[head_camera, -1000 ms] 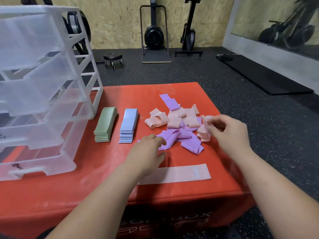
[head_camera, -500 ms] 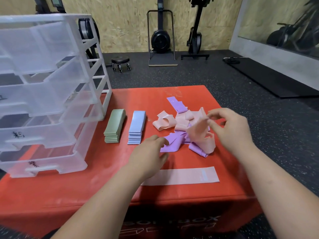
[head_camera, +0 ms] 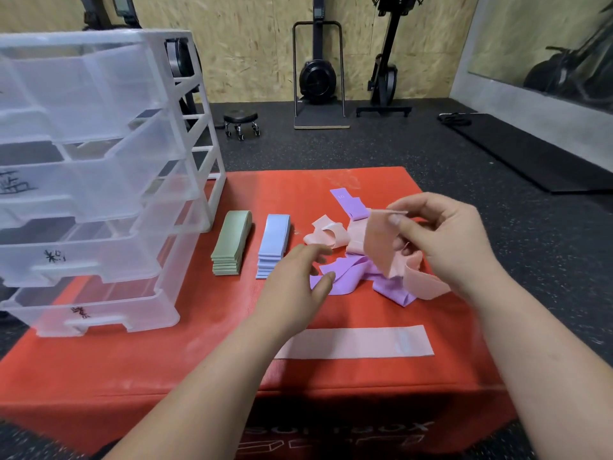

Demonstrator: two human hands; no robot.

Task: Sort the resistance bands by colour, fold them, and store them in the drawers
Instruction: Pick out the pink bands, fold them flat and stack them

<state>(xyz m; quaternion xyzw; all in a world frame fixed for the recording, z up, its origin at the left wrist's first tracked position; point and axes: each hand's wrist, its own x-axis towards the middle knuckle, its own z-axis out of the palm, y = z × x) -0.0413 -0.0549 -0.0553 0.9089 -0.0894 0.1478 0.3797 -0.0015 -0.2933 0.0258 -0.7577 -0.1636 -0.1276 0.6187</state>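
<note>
Pink band in right hand

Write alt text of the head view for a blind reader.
The right hand holds a pink band above a pink and purple pile on a red box; the left hand hovers open nearby. A green stack and a blue stack lie beside clear drawers.

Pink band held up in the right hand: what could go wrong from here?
1. The pink band pinched by the right hand hangs down onto the purple bands; pulling it away may drag some along.
2. The flat pink band lies near the red box's front edge, partly under the left arm; a sweep could knock it off.
3. The left hand hovers close to the blue stack and might nudge it askew.
</note>
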